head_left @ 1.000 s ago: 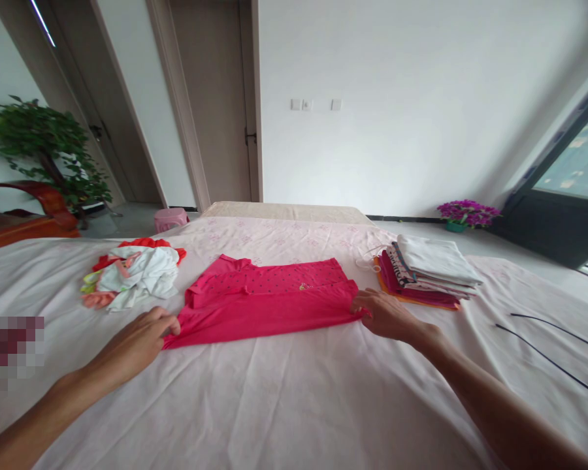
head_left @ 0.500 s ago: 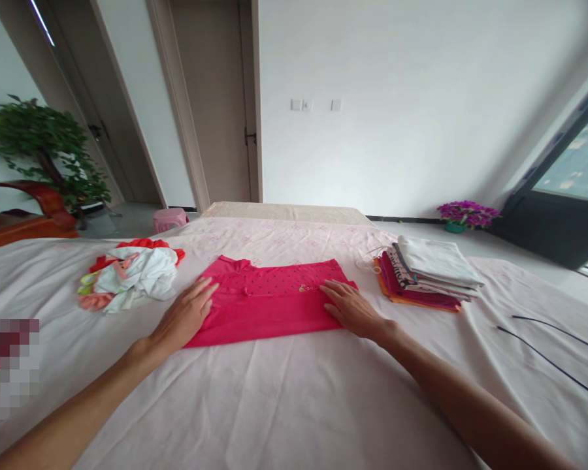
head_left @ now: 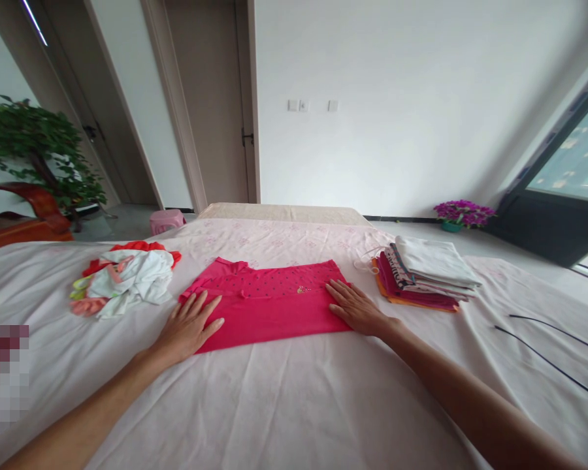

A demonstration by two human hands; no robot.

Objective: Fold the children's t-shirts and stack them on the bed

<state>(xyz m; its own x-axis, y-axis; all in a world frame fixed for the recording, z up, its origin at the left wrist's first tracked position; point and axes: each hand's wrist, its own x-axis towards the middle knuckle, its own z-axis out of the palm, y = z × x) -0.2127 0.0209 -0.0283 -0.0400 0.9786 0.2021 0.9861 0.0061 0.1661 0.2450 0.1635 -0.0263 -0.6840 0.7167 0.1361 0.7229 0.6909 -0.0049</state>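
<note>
A pink-red shirt (head_left: 274, 316) with a dotted upper part lies folded over on the pale bedsheet (head_left: 294, 405), its straight folded edge toward me. My left hand (head_left: 189, 326) rests flat on the shirt's left end, fingers stretched out and thumb apart. On the right end lies my right hand (head_left: 355, 307), also flat with its fingers spread. Neither hand grips the cloth. Parts of both ends of the shirt are hidden under my palms.
To the left sits a crumpled pile of white, red and coral clothes (head_left: 132, 277). A stack of folded clothes (head_left: 431, 271) stands at the right, near two dark cords (head_left: 551, 359). Beyond the sheet are a pink stool (head_left: 167, 220) and purple flowers (head_left: 463, 214).
My left hand has slid slightly toward me and its thumb has spread away from the fingers. The right hand stays on the shirt's right end. The view has shifted a little.
</note>
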